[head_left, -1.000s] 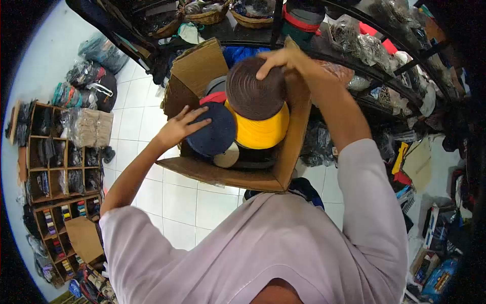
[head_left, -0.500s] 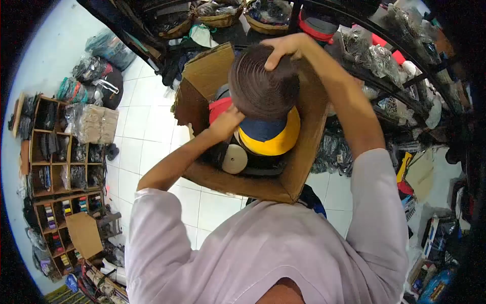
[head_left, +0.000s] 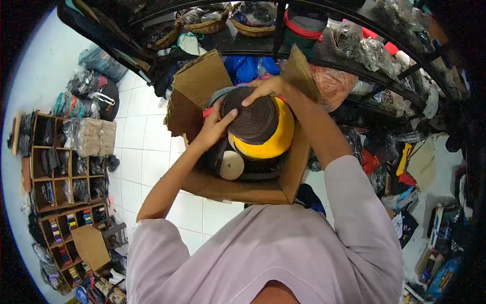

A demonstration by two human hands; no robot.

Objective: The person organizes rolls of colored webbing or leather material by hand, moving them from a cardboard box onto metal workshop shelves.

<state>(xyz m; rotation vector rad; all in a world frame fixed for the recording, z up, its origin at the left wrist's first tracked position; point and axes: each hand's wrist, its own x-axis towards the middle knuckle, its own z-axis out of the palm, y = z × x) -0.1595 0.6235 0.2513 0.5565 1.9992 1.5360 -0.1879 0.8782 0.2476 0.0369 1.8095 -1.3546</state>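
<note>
Both hands grip a wide dark brown roll of webbing (head_left: pixel 251 119) from its two sides, over the open cardboard box (head_left: pixel 238 189). My left hand (head_left: pixel 215 127) is closed on the roll's left edge, thumb on top. My right hand (head_left: pixel 266 91) is closed on its upper right edge, thumb also on top. Directly beneath lies a yellow roll (head_left: pixel 281 138), partly covered. A small beige roll (head_left: pixel 232 165) rests in the box at the lower left. A grey roll (head_left: pixel 218 95) and a bit of red show beside my left hand, mostly hidden.
Dark shelves with wicker baskets (head_left: pixel 253 28) and bagged goods run behind the box. An orange plastic bag (head_left: pixel 333 86) sits beyond its right flap. At left stands a wooden cubbyhole shelf (head_left: pixel 53 175) with thread spools, on a white tiled floor (head_left: pixel 156 119).
The brown roll has come down onto the yellow roll and now lies flatter. My left hand has moved from among the lower rolls to the brown roll's edge.
</note>
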